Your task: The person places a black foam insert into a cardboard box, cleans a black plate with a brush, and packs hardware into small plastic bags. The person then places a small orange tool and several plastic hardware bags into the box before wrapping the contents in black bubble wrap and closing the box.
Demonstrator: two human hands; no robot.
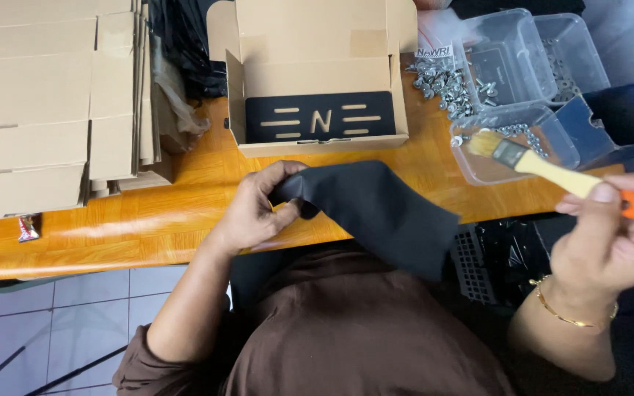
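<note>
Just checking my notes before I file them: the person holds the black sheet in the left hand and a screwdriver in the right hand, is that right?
Not quite: the head view shows the right hand holding a paintbrush, not a screwdriver. The left hand does hold the black sheet.

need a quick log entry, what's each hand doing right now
Left hand: closed, gripping the end of a black sheet.
Right hand: closed around the orange handle of a paintbrush.
</note>
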